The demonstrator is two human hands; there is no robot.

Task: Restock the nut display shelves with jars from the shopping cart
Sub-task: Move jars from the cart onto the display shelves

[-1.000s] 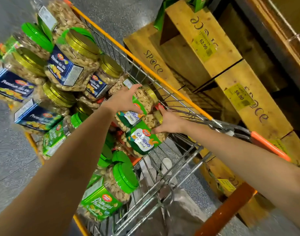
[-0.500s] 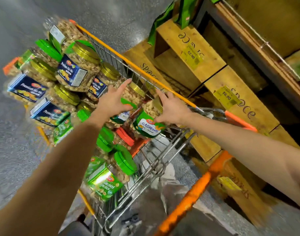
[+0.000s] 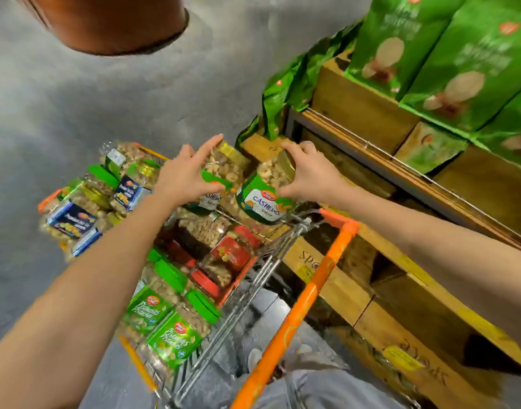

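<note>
Grey speckled floor (image 3: 76, 98) sweeps from nine round to twelve o'clock, catching a soft glare. Up at twelve, a round reddish-brown shape (image 3: 114, 22), perhaps a pillar's base, too blurred to call. Wooden display shelves (image 3: 356, 104) run from two down to five o'clock.

You see a brown round column (image 3: 111, 22) at the upper left of the frame, the grey speckled floor (image 3: 76, 113) below it, and green snack bags (image 3: 474, 60) at the upper right.
</note>
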